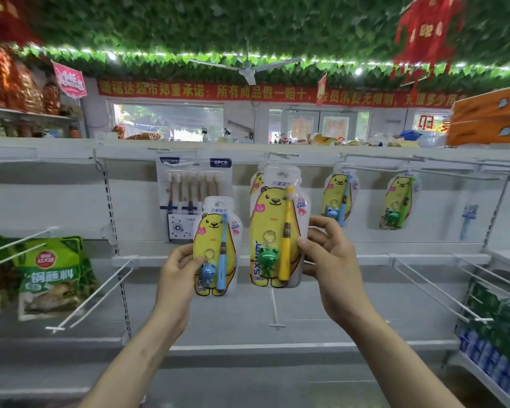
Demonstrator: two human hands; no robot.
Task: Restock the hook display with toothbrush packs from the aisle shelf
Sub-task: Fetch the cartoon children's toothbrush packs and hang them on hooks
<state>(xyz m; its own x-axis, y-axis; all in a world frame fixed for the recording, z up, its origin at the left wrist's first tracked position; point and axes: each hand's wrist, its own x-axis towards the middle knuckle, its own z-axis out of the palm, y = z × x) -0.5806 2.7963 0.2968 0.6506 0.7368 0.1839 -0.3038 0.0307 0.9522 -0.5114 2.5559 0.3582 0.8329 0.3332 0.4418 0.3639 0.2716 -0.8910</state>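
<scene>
While both arms reach up toward the display, the left hand [178, 269] pinches a blue toothbrush pack [217, 248] by its lower left edge, thumb on the front, and the right hand [326, 251] grips a yellow toothbrush pack [277, 228] by its right edge, fingers curled behind it. Both hands are full. The packs look light: thin clear plastic over card, stiff enough to stay flat yet easy to bend, with a smooth face that could slip. A pinch at the side, low down and clear of the hang hole, seems the sensible hold. The yellow pack's top sits up at a hook [280, 156], in front of another bear pack [258, 181]; whether its hole is threaded I cannot tell. Further right hang a blue-brush pack [340, 195] and a green-brush pack [399, 201]; to the left, a six-brush pack [189, 189]. Beyond the shelving, a ceiling fan [248, 67] hangs.
</scene>
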